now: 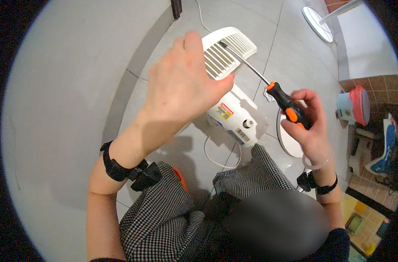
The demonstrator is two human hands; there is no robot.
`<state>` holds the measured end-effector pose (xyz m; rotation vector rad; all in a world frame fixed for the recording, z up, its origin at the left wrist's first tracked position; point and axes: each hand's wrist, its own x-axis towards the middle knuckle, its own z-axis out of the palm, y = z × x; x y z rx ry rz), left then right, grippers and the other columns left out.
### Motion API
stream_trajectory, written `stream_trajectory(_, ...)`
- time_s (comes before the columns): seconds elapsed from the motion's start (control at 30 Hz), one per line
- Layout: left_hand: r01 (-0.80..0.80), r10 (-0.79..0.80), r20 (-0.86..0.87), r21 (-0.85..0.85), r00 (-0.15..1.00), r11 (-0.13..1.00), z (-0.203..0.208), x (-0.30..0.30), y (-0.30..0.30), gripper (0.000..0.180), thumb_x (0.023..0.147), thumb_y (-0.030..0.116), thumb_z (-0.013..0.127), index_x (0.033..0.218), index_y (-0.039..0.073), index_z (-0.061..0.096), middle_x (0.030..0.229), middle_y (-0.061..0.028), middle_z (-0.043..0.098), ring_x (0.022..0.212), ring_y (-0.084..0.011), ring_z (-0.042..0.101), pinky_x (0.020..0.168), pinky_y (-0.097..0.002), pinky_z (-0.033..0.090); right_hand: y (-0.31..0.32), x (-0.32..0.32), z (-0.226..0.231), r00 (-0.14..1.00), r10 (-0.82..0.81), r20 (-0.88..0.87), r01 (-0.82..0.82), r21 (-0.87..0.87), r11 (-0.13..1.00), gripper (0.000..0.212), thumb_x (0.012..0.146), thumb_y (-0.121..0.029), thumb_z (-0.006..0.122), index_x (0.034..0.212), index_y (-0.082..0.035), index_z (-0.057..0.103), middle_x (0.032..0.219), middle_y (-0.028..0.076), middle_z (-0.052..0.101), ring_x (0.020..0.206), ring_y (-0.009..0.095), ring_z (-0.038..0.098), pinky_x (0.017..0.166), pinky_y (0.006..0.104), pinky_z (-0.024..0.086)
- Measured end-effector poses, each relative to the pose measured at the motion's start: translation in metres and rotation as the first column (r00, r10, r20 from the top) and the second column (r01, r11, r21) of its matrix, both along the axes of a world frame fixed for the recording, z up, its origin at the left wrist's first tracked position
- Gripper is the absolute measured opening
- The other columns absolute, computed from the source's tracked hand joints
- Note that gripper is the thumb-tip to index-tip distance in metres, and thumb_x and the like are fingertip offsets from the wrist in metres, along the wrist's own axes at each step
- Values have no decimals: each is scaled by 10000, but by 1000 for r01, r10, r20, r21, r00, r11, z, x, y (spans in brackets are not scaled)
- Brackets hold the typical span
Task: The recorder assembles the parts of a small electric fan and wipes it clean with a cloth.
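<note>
My right hand (311,126) is closed around the black-and-orange handle of a screwdriver (250,65). Its metal shaft points up and left, and the tip meets the slats of a white slatted cover (220,61). My left hand (177,83) grips that cover at its left side, thumb on the near edge; some of its fingers are hidden behind the hand. Below the cover extends the white plastic body of an appliance (236,113), with labels and a small round knob on it. Whether the tip is in a gap or on a slat, I cannot make out.
A white disc (288,135) lies partly behind my right hand. White cord (206,150) loops on the grey tiled floor. Far right stand a round white base with a pole (317,24) and a light-blue bucket (346,107) with pink on it. A wall (63,109) rises at left.
</note>
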<state>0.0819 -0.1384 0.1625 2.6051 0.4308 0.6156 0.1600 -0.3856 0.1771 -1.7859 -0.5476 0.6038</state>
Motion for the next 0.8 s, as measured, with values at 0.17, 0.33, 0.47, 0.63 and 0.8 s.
stream_trajectory(0.17,-27,27,-1,6,1000,1000,3,1,1,519,710,388,755,939,-2,499,868,-212,632,787,-389,647,664,-450,519,5,1,-4,366,189,911,31,-215,976,427,731,16,728,1130,12,576,996,138,608,842,253,604,720,309,505)
stream_trajectory(0.33,-52,50,-52,-34,997,998,9,3,1,506,704,388,761,906,-6,517,859,-210,635,783,-377,651,661,-436,518,12,-9,-1,500,106,859,70,-162,984,413,760,-6,715,1151,22,583,977,155,616,779,243,592,695,303,492)
stream_trajectory(0.47,-45,44,-43,-28,998,999,9,2,3,507,701,386,763,894,-12,516,852,-212,632,776,-373,650,656,-435,515,11,-12,2,928,-22,372,75,-129,989,312,896,-94,602,1182,26,570,914,101,601,731,128,532,635,233,436)
stream_trajectory(0.63,-26,26,-22,-2,999,1000,7,3,5,518,700,388,763,895,-20,510,845,-225,627,782,-373,647,659,-435,511,16,5,16,837,-70,-542,148,103,984,353,947,-161,539,1276,-34,527,922,59,626,745,72,541,513,184,363)
stream_trajectory(0.8,-34,33,-36,-38,999,999,7,5,9,520,701,377,767,902,-23,503,853,-229,627,779,-377,644,660,-433,510,7,6,10,903,71,-423,-3,159,987,636,754,-21,735,1306,-41,419,1157,95,542,934,142,565,823,269,476)
